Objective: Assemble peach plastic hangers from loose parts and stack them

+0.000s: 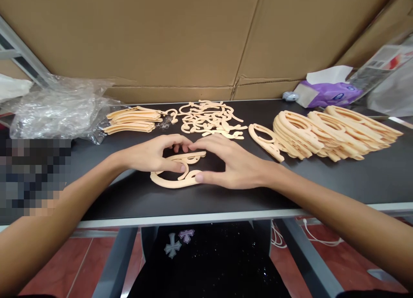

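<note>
On the dark table in front of me lies a cream plastic hanger part (pixel 172 184), a curved frame with a second slim bar (pixel 190 157) just behind it. A small curled hook piece (pixel 184 172) sits inside the curve. My left hand (pixel 155 153) reaches over from the left, its thumb against the hook piece and its fingers curled behind the slim bar. My right hand (pixel 230 162) comes from the right; its thumb presses on the frame's right end, and its fingers arch over toward the left fingertips. The hands partly cover the pieces.
Behind my hands lies a heap of small cream hooks (pixel 209 117). To its left are stacked slim bars (pixel 132 119) and clear plastic bags (pixel 61 110). Rows of oval-holed hanger parts (pixel 322 134) and a purple tissue pack (pixel 335 93) are on the right. Cardboard (pixel 161 39) stands behind.
</note>
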Tool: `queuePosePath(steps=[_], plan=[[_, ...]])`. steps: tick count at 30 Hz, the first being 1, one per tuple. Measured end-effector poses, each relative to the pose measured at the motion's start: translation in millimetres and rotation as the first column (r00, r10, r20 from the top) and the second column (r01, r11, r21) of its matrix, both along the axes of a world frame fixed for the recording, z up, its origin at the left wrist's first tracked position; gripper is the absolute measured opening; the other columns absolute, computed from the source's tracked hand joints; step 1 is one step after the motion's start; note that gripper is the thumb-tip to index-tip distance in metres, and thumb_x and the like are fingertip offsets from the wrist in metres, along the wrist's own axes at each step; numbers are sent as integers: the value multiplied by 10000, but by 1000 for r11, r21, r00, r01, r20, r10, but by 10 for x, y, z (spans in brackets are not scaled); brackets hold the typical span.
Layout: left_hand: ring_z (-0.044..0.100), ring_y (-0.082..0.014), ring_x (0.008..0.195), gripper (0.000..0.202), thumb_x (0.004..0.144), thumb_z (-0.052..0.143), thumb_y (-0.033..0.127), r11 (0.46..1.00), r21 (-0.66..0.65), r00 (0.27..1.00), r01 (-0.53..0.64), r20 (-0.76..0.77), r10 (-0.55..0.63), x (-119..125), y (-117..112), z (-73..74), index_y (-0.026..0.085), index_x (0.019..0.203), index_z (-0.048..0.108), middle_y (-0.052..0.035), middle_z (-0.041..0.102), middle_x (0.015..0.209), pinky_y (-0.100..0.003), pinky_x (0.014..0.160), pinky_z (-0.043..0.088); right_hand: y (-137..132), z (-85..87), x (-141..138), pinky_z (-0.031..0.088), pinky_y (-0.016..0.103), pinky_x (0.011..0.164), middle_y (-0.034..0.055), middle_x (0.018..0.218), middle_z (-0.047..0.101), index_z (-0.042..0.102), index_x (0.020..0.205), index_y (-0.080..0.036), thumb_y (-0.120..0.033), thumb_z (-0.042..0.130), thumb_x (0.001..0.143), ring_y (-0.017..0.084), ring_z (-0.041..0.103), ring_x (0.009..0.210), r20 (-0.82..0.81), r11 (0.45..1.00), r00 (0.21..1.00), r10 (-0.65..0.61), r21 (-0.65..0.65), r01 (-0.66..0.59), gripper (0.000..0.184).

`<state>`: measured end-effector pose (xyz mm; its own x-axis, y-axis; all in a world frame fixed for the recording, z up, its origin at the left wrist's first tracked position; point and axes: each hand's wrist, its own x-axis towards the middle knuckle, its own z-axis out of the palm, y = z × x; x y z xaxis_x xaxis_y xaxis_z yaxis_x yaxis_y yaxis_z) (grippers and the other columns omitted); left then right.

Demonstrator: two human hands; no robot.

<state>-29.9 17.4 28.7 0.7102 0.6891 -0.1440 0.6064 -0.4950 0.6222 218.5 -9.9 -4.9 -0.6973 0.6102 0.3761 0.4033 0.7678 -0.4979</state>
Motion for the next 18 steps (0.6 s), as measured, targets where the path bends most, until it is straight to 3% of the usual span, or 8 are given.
queuePosePath(steps=[4,10,18], plan=[[556,-178,883,486,821,701,510,1000,4,1000,-11,20,10,-18,27,-17,215,1201,635,-19,629,1014,-282,764,431,-39,-5,4,407,550,1083,147,1419,593,538,1426,-221,-617,781,765,323,534,1283,76,996,996,41,-83,-35,808],[551,-190,932,519,776,762,532,1000,31,1000,5,1,-5,-18,22,-23,217,1166,630,-18,637,1063,-288,800,428,-25,-32,14,410,505,1071,131,1365,628,563,1377,-196,-499,787,804,292,554,1228,80,997,996,49,-56,-45,685],[555,-197,958,533,775,744,560,999,45,1000,-7,-17,8,-11,17,-30,219,1168,628,-29,641,1096,-297,827,431,-23,-35,7,427,472,1011,112,1299,653,585,1338,-204,-473,759,835,278,565,1143,89,998,995,40,-47,-36,596]])
